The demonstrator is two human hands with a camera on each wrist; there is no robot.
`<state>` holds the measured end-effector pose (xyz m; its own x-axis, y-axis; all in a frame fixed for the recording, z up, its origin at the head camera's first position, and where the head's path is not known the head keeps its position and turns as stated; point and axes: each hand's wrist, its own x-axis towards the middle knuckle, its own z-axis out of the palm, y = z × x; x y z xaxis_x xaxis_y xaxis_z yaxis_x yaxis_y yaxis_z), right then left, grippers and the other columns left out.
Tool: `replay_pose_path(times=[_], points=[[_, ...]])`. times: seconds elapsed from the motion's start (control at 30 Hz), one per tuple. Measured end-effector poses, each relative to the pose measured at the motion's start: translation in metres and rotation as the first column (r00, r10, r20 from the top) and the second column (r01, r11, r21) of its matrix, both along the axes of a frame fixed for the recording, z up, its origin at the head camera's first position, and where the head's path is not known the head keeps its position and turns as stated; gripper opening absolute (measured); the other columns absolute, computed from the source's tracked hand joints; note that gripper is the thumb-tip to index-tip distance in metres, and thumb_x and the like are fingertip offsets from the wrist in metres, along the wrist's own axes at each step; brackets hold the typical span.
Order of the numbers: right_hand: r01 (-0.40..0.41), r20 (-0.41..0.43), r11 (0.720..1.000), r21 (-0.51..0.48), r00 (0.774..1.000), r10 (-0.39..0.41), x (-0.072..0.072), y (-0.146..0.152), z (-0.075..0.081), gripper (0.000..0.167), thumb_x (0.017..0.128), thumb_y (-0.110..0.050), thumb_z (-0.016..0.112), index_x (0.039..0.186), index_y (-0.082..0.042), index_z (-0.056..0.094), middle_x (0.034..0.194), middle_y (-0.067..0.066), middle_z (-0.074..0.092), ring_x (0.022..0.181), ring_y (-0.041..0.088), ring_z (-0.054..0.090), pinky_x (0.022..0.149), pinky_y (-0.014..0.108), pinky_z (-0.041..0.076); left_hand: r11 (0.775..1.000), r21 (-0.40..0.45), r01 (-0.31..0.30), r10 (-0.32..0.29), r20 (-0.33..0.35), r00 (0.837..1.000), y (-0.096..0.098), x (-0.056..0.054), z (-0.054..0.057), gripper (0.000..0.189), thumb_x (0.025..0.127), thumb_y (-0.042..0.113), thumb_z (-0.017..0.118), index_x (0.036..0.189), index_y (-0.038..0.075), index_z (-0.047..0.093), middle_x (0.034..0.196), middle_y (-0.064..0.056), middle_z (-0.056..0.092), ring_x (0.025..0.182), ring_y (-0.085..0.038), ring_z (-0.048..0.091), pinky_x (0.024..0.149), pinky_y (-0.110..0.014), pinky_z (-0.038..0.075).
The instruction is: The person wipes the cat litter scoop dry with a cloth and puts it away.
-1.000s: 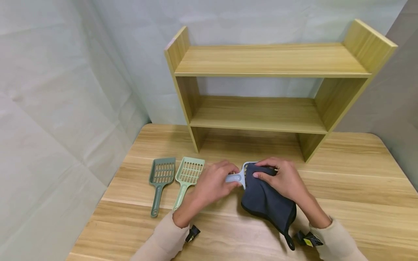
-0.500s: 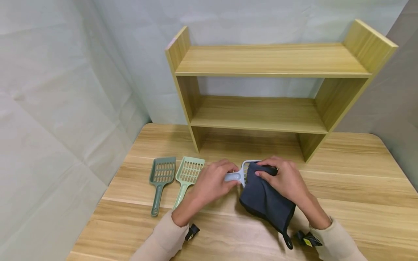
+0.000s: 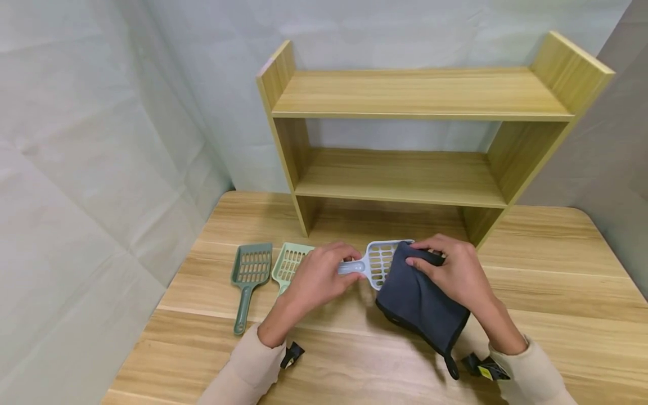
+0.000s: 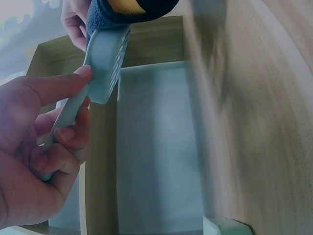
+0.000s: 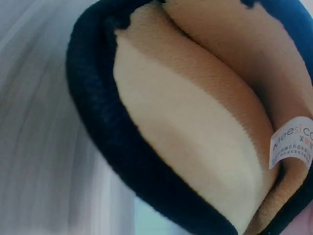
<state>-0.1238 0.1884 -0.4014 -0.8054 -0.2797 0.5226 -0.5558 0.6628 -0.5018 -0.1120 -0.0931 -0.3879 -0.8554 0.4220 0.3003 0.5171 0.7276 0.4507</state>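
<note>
My left hand (image 3: 320,277) grips the handle of a light-blue slotted litter scoop (image 3: 378,260), held level above the table with its head to the right. My right hand (image 3: 459,274) pinches a dark navy cloth (image 3: 422,306) with black edging over the far part of the scoop's head. The slots near the handle are uncovered; the head's right end is hidden. From the cloth hangs a black loop (image 3: 451,365). Seen from the right wrist, the cloth's tan inner side (image 5: 186,117) gapes open and carries a white printed label (image 5: 294,142).
To the left a dark-green litter scoop (image 3: 252,270) lies beside a pale-green litter scoop (image 3: 291,263), partly behind my left hand. A two-tier wooden shelf (image 3: 420,93) stands at the back of the wooden table (image 3: 567,292).
The scoop has risen a little and shifted left with my left hand. My right hand and the cloth have moved up and right, baring more of the scoop's slots.
</note>
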Motion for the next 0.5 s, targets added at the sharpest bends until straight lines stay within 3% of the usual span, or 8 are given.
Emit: replay_pose_path(times=[0.3,0.5], points=[[-0.053,0.050,0.999,-0.008,0.997,0.053,0.000,-0.010,-0.009,0.027,0.081,-0.009,0.095,0.106,-0.014,0.086,0.099,0.001,0.083,0.083,0.015,0.073,0.071,0.031,0.054,1.000,0.010,0.016,-0.016,-0.034,0.999,0.003,0.002,-0.002,0.028,0.081,0.018,0.096,0.103,0.012,0.080,0.098,0.000,0.077,0.081,-0.013,0.069,0.069,-0.027,0.055],[-0.060,0.076,0.998,-0.011,0.995,0.060,0.003,-0.017,-0.012,0.028,0.081,-0.011,0.095,0.107,-0.015,0.085,0.100,0.001,0.083,0.090,0.018,0.077,0.075,0.035,0.058,0.999,-0.004,0.043,-0.043,-0.050,0.998,0.007,0.003,-0.006,0.029,0.082,0.022,0.096,0.104,0.012,0.081,0.100,-0.001,0.079,0.084,-0.014,0.071,0.071,-0.029,0.056]])
